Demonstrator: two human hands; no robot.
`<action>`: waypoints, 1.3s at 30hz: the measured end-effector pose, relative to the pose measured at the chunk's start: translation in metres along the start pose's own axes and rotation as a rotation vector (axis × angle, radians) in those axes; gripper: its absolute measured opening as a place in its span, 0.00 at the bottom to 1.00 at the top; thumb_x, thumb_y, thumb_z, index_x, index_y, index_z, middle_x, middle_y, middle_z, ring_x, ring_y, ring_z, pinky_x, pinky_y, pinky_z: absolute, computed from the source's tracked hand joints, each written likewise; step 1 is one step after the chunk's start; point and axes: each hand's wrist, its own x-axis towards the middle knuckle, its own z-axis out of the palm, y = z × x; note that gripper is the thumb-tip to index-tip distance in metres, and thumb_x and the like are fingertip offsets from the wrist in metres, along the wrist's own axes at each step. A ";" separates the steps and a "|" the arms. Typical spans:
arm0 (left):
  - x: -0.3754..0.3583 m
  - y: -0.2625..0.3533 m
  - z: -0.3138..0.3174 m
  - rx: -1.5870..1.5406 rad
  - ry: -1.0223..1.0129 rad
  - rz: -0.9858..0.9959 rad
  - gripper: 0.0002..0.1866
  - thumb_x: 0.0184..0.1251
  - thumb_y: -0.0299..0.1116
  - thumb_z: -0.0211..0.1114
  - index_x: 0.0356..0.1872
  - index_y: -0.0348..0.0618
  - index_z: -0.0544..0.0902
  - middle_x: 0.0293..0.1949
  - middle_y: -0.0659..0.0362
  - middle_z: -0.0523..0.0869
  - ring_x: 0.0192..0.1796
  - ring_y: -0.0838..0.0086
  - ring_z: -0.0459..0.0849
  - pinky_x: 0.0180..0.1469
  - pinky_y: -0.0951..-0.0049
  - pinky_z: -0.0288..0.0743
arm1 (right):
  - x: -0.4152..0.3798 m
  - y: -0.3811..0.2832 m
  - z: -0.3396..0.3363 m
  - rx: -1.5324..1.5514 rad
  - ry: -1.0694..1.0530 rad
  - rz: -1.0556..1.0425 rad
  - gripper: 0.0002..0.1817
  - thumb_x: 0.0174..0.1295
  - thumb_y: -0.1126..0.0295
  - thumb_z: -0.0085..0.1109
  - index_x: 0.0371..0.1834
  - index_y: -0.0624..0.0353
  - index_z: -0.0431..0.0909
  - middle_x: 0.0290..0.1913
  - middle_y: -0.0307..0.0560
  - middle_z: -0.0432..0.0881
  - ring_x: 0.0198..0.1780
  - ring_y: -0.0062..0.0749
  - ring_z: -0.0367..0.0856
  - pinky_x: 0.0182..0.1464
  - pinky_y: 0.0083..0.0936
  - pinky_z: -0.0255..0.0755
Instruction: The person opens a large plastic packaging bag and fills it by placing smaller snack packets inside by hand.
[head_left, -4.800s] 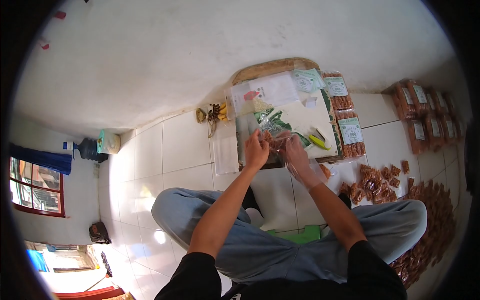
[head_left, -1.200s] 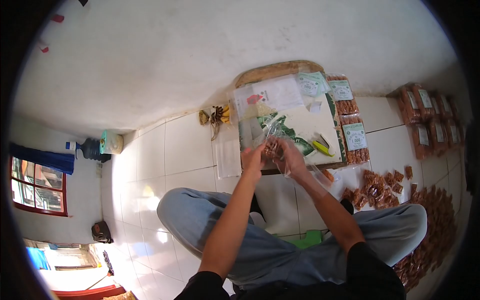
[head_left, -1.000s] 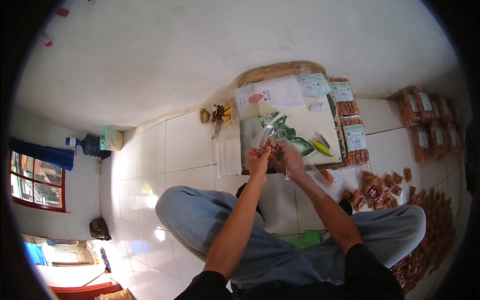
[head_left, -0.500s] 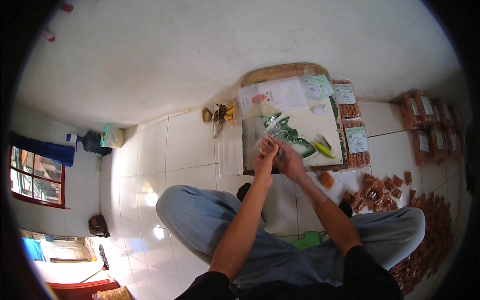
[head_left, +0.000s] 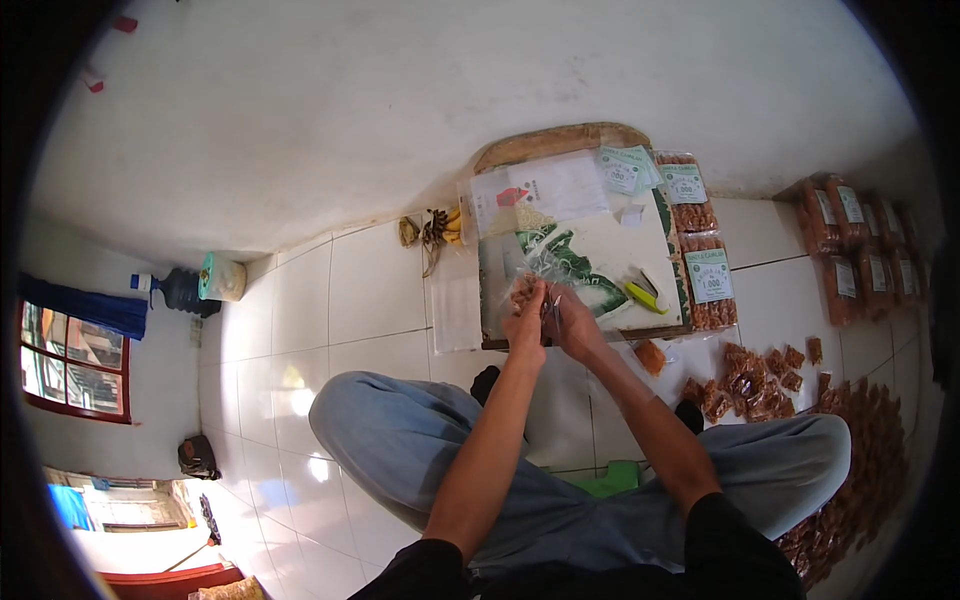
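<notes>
Two hands meet above the near edge of the low table (head_left: 625, 255) in the head view, your left hand (head_left: 524, 324) pinching a clear bag of brown snacks (head_left: 525, 291), its film hard to trace. Your right hand (head_left: 575, 324) sits just beside, fingertips hidden, its grip impossible to tell. The bag lies at your left thumb and fingers, left of the green stapler (head_left: 645, 295).

The label (head_left: 710, 275) on the lower brown pack (head_left: 712, 317) reads "1.000" under a heading apparently ending in "CAMILAN"; the upper pack's label (head_left: 684, 183) and a loose label (head_left: 620, 176) also show "1.000". Lettering on the plastic sheet (head_left: 570, 190) is too small.
</notes>
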 end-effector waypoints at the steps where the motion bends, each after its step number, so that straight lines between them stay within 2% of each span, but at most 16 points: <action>1: 0.004 -0.002 -0.001 0.037 0.035 -0.072 0.39 0.48 0.48 0.80 0.58 0.38 0.74 0.49 0.57 0.82 0.48 0.70 0.82 0.50 0.70 0.77 | 0.003 0.010 0.003 0.254 -0.025 0.142 0.23 0.59 0.72 0.59 0.59 0.58 0.70 0.53 0.56 0.74 0.54 0.52 0.75 0.53 0.35 0.71; 3: 0.001 0.000 0.001 0.078 0.069 -0.146 0.41 0.46 0.51 0.80 0.59 0.38 0.74 0.50 0.56 0.81 0.50 0.69 0.81 0.50 0.68 0.77 | 0.001 0.021 0.003 0.508 -0.046 0.286 0.22 0.59 0.73 0.59 0.58 0.59 0.70 0.53 0.56 0.74 0.53 0.53 0.75 0.52 0.36 0.71; 5: -0.026 0.024 0.012 0.275 0.026 -0.234 0.44 0.47 0.62 0.75 0.59 0.40 0.74 0.52 0.55 0.81 0.50 0.65 0.82 0.48 0.63 0.79 | 0.001 -0.005 -0.010 -0.044 -0.038 -0.038 0.23 0.56 0.74 0.58 0.57 0.60 0.70 0.53 0.57 0.73 0.53 0.55 0.74 0.52 0.37 0.72; 9: -0.044 0.051 0.019 0.521 -0.002 -0.209 0.45 0.50 0.70 0.67 0.58 0.40 0.75 0.51 0.53 0.81 0.46 0.63 0.83 0.43 0.61 0.80 | 0.002 -0.017 -0.016 -0.216 -0.052 0.015 0.24 0.53 0.75 0.58 0.57 0.60 0.70 0.56 0.57 0.73 0.55 0.54 0.74 0.52 0.38 0.72; 11: -0.042 0.070 0.014 0.766 -0.111 -0.365 0.46 0.52 0.74 0.61 0.54 0.37 0.76 0.50 0.52 0.81 0.42 0.65 0.85 0.42 0.63 0.81 | 0.001 -0.018 -0.020 -0.232 -0.020 -0.027 0.24 0.52 0.75 0.58 0.56 0.59 0.70 0.58 0.56 0.73 0.56 0.54 0.74 0.54 0.39 0.72; 15: -0.017 0.075 -0.021 0.968 0.018 -0.257 0.45 0.52 0.71 0.64 0.54 0.35 0.73 0.46 0.50 0.82 0.37 0.67 0.86 0.42 0.64 0.82 | 0.002 -0.009 -0.019 -0.232 -0.018 -0.054 0.24 0.53 0.75 0.57 0.57 0.58 0.71 0.56 0.55 0.75 0.56 0.53 0.74 0.56 0.39 0.71; 17: -0.018 0.066 -0.030 0.758 0.063 0.007 0.46 0.53 0.62 0.70 0.60 0.32 0.67 0.49 0.47 0.79 0.44 0.65 0.84 0.46 0.63 0.82 | 0.003 -0.009 -0.018 -0.270 -0.112 -0.020 0.27 0.54 0.72 0.63 0.60 0.58 0.69 0.58 0.56 0.74 0.59 0.53 0.72 0.56 0.40 0.70; 18: -0.012 0.060 -0.036 0.762 0.066 0.009 0.46 0.53 0.62 0.70 0.60 0.32 0.67 0.49 0.47 0.79 0.44 0.65 0.84 0.46 0.63 0.82 | 0.001 -0.007 -0.017 -0.266 -0.110 -0.022 0.27 0.54 0.72 0.63 0.60 0.58 0.69 0.58 0.56 0.74 0.59 0.53 0.72 0.56 0.40 0.70; 20: 0.001 0.049 -0.043 0.471 -0.044 -0.055 0.46 0.54 0.50 0.75 0.64 0.31 0.59 0.53 0.45 0.75 0.51 0.63 0.81 0.52 0.63 0.81 | -0.002 -0.001 -0.015 -0.256 -0.044 -0.023 0.27 0.56 0.69 0.62 0.60 0.58 0.69 0.55 0.56 0.76 0.56 0.54 0.74 0.55 0.40 0.70; 23: -0.003 0.049 -0.037 0.360 -0.049 -0.026 0.44 0.56 0.42 0.76 0.65 0.32 0.57 0.58 0.45 0.70 0.56 0.60 0.78 0.56 0.64 0.79 | 0.003 0.002 -0.012 -0.203 -0.058 0.061 0.22 0.59 0.71 0.57 0.58 0.58 0.71 0.50 0.56 0.77 0.53 0.54 0.75 0.53 0.39 0.71; 24: -0.004 0.049 -0.035 0.362 -0.053 -0.023 0.44 0.56 0.42 0.76 0.65 0.32 0.57 0.58 0.45 0.70 0.56 0.60 0.78 0.56 0.64 0.79 | 0.004 -0.003 -0.014 -0.203 -0.053 0.059 0.22 0.59 0.71 0.57 0.58 0.58 0.71 0.50 0.56 0.77 0.53 0.54 0.75 0.53 0.39 0.71; 26: -0.006 0.047 -0.033 0.397 -0.033 0.047 0.44 0.56 0.40 0.76 0.65 0.34 0.57 0.55 0.46 0.73 0.54 0.62 0.79 0.56 0.64 0.79 | 0.002 -0.015 -0.014 -0.096 0.096 0.002 0.13 0.62 0.73 0.54 0.50 0.59 0.76 0.46 0.56 0.77 0.50 0.53 0.77 0.50 0.37 0.72; 31: -0.013 0.044 -0.024 0.392 0.016 0.121 0.43 0.55 0.39 0.76 0.65 0.35 0.59 0.51 0.49 0.77 0.50 0.66 0.80 0.50 0.67 0.79 | 0.004 -0.020 -0.016 -0.151 0.117 -0.014 0.05 0.62 0.74 0.55 0.40 0.60 0.76 0.40 0.53 0.79 0.45 0.50 0.78 0.45 0.35 0.72; 36: 0.002 0.026 -0.030 0.407 0.084 0.186 0.43 0.54 0.44 0.76 0.63 0.34 0.61 0.49 0.50 0.78 0.47 0.64 0.81 0.45 0.66 0.78 | 0.002 -0.021 -0.006 -0.047 0.118 -0.016 0.12 0.54 0.73 0.65 0.41 0.60 0.77 0.38 0.51 0.80 0.41 0.49 0.80 0.41 0.37 0.73; 38: 0.010 0.019 -0.036 0.872 0.195 0.350 0.41 0.57 0.49 0.72 0.63 0.33 0.64 0.51 0.46 0.76 0.51 0.56 0.79 0.54 0.59 0.73 | 0.003 -0.013 0.002 -0.029 0.214 -0.050 0.18 0.49 0.72 0.69 0.45 0.58 0.79 0.40 0.53 0.80 0.40 0.48 0.80 0.40 0.38 0.74; 39: 0.004 0.020 -0.033 0.875 0.193 0.350 0.41 0.57 0.49 0.72 0.63 0.33 0.64 0.51 0.46 0.76 0.51 0.56 0.79 0.54 0.59 0.73 | 0.003 -0.017 0.001 -0.029 0.217 -0.048 0.18 0.49 0.72 0.69 0.45 0.58 0.79 0.40 0.53 0.80 0.40 0.48 0.80 0.40 0.38 0.74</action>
